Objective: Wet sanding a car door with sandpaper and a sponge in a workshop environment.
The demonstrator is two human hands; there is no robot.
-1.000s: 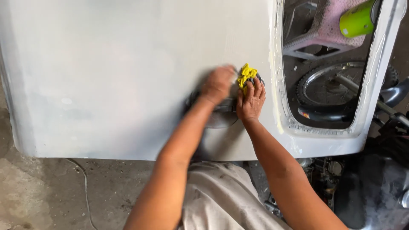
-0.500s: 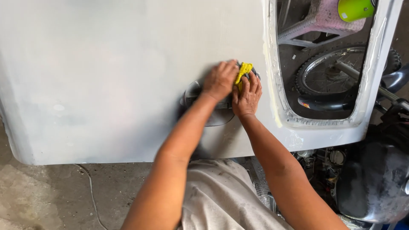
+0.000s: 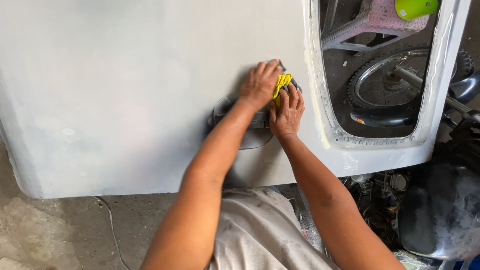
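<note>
Both hands are sitting slightly higher and further right on the grey panel than half a second ago, closer to the edge of the window opening, and the view is tipping so that less of the green object at the top is showing.

Starting at the left, the primed car-body panel is filling most of the view, its rounded lower corner hanging over the concrete floor, where a thin cable is trailing. Toward the middle, a recessed door-handle pocket is lying under the forearms. The left hand is pressing flat on the panel, fingers together and curled a little over a dark sanding sheet whose edge is peeking out beside the fingertips. Just to its right, touching it, the right hand is pressing down with fingers together on a yellow cloth, which is bunching up between the two hands against the panel.

Further right, the window opening is showing a bicycle wheel, a pink plastic stool and a lime-green object beyond it. At the far right, a dark motorcycle seat is standing beside the panel.
</note>
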